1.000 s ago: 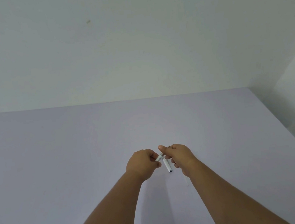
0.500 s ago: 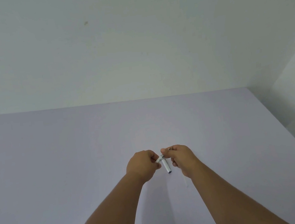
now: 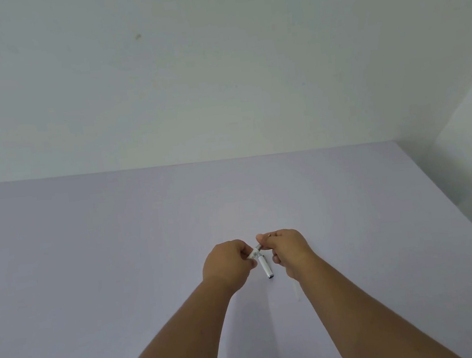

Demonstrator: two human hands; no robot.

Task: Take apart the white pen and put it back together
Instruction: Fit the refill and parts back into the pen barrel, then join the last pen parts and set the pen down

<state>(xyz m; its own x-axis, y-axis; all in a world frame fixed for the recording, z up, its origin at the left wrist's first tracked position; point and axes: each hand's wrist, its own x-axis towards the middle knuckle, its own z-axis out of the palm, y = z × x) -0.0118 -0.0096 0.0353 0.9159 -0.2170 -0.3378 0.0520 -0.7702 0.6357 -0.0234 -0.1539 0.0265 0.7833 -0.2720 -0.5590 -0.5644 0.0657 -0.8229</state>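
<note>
You pinch the slim white plastic pen (image 3: 264, 265) between both hands over the pale lilac table (image 3: 89, 256): left hand (image 3: 228, 263) nips one end, right hand (image 3: 288, 248) the grey tip piece (probably mid-unscrewing). Next, twist gently and pull straight apart.

Pale lilac table (image 3: 89, 256), white wall (image 3: 214, 62)

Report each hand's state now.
Left hand: closed on a white pen piece.
Right hand: closed, pinching another small pen part.
</note>
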